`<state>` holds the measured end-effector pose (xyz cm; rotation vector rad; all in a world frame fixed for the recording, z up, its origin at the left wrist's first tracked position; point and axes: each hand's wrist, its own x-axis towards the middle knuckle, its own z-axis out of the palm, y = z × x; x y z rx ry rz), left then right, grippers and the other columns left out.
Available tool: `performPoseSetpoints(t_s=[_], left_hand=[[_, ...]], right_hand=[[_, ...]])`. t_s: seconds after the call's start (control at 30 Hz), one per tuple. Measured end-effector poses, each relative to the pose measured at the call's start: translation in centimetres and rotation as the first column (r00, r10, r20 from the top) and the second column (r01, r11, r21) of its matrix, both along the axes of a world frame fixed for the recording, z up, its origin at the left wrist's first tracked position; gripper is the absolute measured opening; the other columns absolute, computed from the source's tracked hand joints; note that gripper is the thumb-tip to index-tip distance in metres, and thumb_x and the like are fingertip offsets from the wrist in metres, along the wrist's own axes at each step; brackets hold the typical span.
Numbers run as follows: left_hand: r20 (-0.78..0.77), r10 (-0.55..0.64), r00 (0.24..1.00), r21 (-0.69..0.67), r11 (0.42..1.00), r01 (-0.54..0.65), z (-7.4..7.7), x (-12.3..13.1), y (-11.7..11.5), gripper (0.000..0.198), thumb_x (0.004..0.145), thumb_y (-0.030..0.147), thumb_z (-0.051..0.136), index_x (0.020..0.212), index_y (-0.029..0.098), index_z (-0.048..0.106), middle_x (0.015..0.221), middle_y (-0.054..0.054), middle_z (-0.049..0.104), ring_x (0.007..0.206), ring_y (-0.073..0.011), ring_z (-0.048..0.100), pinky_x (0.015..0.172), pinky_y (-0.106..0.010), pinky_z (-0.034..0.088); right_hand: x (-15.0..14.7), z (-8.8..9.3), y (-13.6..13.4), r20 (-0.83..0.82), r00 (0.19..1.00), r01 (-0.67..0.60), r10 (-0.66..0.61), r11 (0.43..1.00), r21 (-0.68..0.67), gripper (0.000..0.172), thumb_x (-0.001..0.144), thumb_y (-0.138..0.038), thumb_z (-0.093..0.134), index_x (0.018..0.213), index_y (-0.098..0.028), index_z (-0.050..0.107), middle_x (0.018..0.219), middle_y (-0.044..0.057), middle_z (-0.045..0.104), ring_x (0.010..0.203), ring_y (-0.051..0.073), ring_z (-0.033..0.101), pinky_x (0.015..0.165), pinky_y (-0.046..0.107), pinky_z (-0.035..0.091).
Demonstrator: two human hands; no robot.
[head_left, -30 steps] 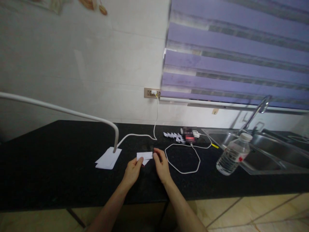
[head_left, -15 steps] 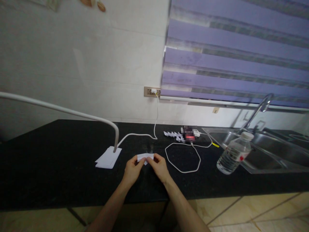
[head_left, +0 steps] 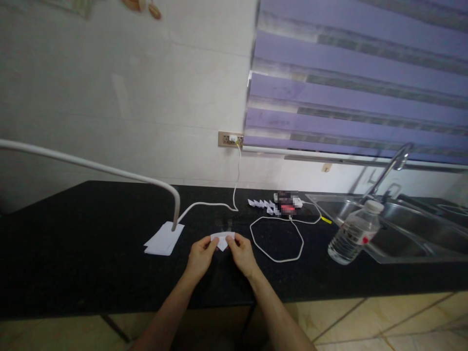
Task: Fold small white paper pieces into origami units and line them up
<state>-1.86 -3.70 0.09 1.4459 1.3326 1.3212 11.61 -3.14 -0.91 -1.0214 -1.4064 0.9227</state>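
A small folded piece of white paper (head_left: 223, 241) is held between both hands, just above the black counter. Its top edge is straight and a pointed flap hangs down in the middle. My left hand (head_left: 200, 255) pinches its left end, thumb on the near face. On the right end, my right hand (head_left: 242, 254) grips it the same way. The fingers behind the paper are mostly hidden. To the left lies a stack of white paper sheets (head_left: 163, 241). Several small folded paper pieces (head_left: 260, 204) sit in a row farther back, right of my hands.
A white cable (head_left: 278, 261) loops on the black counter (head_left: 91, 263) toward a blurred-out device (head_left: 287, 204). A water bottle (head_left: 353, 234) stands before the steel sink (head_left: 398, 246) and faucet (head_left: 389, 168). A white bent stem (head_left: 146, 178) reaches over the paper stack from the left.
The thumbs have moved apart slightly, and more of the paper's pointed flap shows between them. Both hands stay on the paper in nearly the same place.
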Motion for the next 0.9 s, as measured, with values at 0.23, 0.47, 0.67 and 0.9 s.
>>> performPoseSetpoints(t_s=[0.23, 0.47, 0.67, 0.9], left_hand=[[0.003, 0.024, 1.000, 0.003, 1.000, -0.024, -0.1, -0.3, 0.1, 0.026, 0.066, 0.039, 0.055, 0.061, 0.016, 0.064, 0.057, 0.000, 0.063, 0.059, -0.0151, 0.057, 0.060, -0.023, 0.041], [0.010, 0.069, 0.998, -0.012, 0.998, -0.069, -0.4, -0.6, 0.3, 0.029, 0.065, 0.042, 0.055, 0.065, 0.015, 0.066, 0.059, -0.001, 0.064, 0.061, -0.0168, 0.057, 0.061, -0.025, 0.041], [0.075, 0.108, 0.991, -0.019, 0.994, -0.107, -0.7, -0.6, 0.5, 0.027, 0.062, 0.041, 0.058, 0.066, 0.015, 0.066, 0.058, -0.001, 0.062, 0.059, -0.0152, 0.057, 0.061, -0.025, 0.041], [-0.011, 0.141, 0.990, 0.057, 0.988, -0.141, -1.5, -0.9, 1.0, 0.029, 0.072, 0.037, 0.047, 0.078, 0.013, 0.064, 0.067, -0.004, 0.064, 0.065, -0.0172, 0.058, 0.065, -0.030, 0.044]], right_hand=[[0.5, -0.6, 0.5, 0.046, 0.991, 0.129, -0.127, 0.991, -0.039, 0.030, 0.069, -0.040, 0.057, 0.056, -0.013, 0.055, 0.050, -0.005, 0.045, 0.048, 0.008, 0.039, 0.048, 0.020, 0.031], [1.1, -0.6, 0.4, 0.091, 0.995, 0.033, -0.034, 0.999, 0.015, 0.031, 0.078, -0.038, 0.045, 0.062, -0.014, 0.056, 0.056, -0.002, 0.050, 0.054, 0.010, 0.044, 0.052, 0.020, 0.034], [0.9, -0.7, 0.6, 0.083, 0.992, 0.089, -0.091, 0.996, 0.023, 0.029, 0.076, -0.037, 0.047, 0.061, -0.014, 0.056, 0.054, -0.002, 0.048, 0.053, 0.010, 0.043, 0.051, 0.020, 0.033], [0.9, -0.4, 0.5, -0.005, 0.998, 0.054, -0.055, 0.995, -0.087, 0.031, 0.076, -0.039, 0.047, 0.060, -0.014, 0.055, 0.052, -0.003, 0.048, 0.049, 0.009, 0.042, 0.047, 0.020, 0.032]])
